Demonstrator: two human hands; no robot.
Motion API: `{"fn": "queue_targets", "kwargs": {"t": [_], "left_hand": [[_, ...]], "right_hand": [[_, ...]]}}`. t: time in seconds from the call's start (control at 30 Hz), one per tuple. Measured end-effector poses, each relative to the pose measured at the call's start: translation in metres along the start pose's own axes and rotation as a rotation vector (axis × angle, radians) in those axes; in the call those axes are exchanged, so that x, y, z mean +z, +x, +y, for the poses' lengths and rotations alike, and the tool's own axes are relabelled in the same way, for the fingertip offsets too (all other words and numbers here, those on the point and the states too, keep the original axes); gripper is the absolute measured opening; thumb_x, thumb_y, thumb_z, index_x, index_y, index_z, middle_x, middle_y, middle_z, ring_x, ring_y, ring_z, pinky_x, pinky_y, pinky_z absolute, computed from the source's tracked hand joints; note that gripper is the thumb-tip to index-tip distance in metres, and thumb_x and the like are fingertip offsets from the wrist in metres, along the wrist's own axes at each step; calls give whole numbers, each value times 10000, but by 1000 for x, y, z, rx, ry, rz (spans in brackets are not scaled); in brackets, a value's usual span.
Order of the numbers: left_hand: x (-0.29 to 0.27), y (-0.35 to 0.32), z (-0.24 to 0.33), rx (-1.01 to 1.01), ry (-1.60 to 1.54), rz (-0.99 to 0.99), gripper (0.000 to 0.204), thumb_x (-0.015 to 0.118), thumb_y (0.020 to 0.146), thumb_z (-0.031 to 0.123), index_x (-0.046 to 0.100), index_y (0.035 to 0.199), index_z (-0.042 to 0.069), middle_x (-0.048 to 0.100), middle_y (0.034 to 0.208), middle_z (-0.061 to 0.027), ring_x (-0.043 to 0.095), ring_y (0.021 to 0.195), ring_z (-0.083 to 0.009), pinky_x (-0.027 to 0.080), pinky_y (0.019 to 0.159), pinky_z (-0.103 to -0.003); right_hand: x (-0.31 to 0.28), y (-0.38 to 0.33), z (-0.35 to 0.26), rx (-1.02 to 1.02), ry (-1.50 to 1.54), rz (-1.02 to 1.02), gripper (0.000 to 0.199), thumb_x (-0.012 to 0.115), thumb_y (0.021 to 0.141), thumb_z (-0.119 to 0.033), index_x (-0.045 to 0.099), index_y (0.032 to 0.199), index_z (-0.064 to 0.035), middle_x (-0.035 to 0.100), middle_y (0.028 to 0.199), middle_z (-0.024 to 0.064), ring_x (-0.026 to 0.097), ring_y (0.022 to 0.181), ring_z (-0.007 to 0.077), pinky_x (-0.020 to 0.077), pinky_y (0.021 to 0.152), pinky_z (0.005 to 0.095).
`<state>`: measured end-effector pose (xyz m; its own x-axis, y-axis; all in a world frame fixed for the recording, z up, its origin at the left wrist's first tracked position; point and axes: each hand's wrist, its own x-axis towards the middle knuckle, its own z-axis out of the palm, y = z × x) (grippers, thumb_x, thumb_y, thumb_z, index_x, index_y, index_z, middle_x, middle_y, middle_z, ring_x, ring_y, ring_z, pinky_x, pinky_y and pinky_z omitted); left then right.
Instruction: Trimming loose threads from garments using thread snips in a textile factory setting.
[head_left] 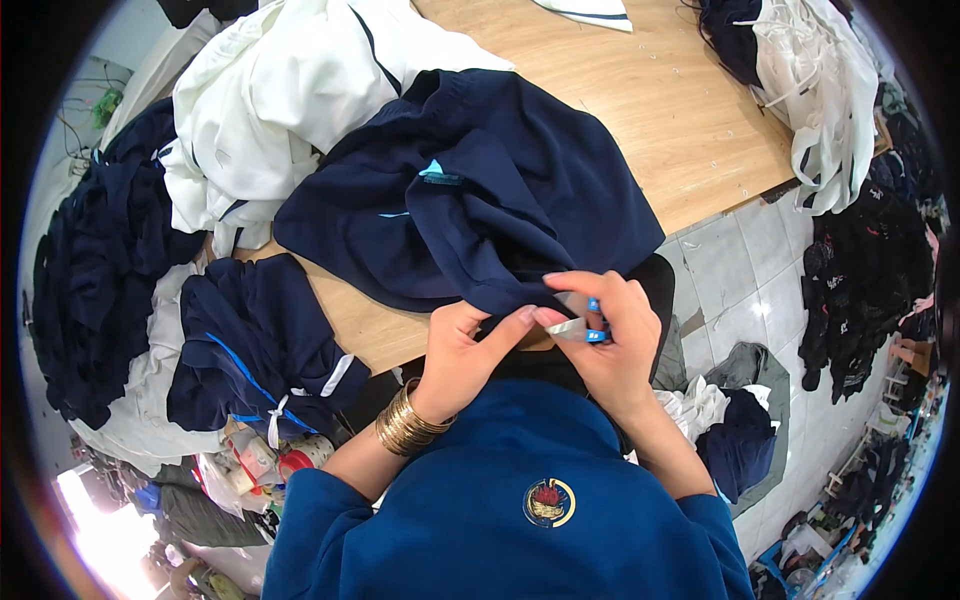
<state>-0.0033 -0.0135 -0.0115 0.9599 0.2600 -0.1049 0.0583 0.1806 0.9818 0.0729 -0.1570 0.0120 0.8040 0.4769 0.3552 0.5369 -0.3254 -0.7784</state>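
The left hand (pixel 458 350) pinches the garment (pixel 480 215); the right hand (pixel 628 348) grips the snips (pixel 594 336). For a clean cut, better stretch the garment flat.

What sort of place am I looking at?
Likely a clothing workshop: a navy garment partly on a wooden table, white clothes piled beside it, and dark clothes heaped at the left.
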Motion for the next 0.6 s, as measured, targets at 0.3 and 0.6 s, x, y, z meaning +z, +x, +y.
{"fn": "queue_targets", "kwargs": {"t": [0.3, 0.6], "left_hand": [[6, 2, 10, -35, -79, 9, 140, 631, 843, 64, 651, 953, -20, 668, 855, -25, 574, 771, -51, 459, 710, -200], [6, 3, 13, -39, -83, 2, 151, 646, 838, 78, 650, 949, -25, 669, 857, -42, 585, 770, -64, 461, 715, -203]], "right_hand": [[2, 3, -4, 264, 345, 77, 33, 656, 794, -39, 633, 815, -28, 553, 660, -29, 401, 587, 41, 323, 543, 196], [-9, 9, -8, 540, 642, -46, 94, 634, 852, -95, 605, 846, -6, 536, 704, -49, 443, 654, 1, 345, 579, 151]]}}
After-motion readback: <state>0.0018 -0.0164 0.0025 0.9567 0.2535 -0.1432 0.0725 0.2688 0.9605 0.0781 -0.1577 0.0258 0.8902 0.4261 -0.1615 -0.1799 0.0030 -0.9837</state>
